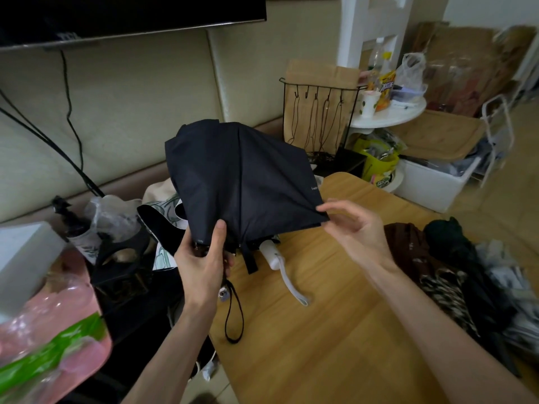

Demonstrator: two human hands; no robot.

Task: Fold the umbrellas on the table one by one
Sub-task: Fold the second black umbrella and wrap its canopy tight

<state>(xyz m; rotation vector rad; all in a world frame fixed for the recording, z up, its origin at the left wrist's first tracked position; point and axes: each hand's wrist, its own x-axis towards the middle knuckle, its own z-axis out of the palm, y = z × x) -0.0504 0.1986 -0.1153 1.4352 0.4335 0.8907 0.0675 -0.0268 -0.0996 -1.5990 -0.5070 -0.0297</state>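
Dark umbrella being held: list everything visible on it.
The dark umbrella is navy-black fabric, half collapsed, canopy loose and flared, held above the table. Pale lettering marks one edge. The left hand grips its handle end; the right hand touches the canopy's lower right corner. A black wrist strap hangs below.
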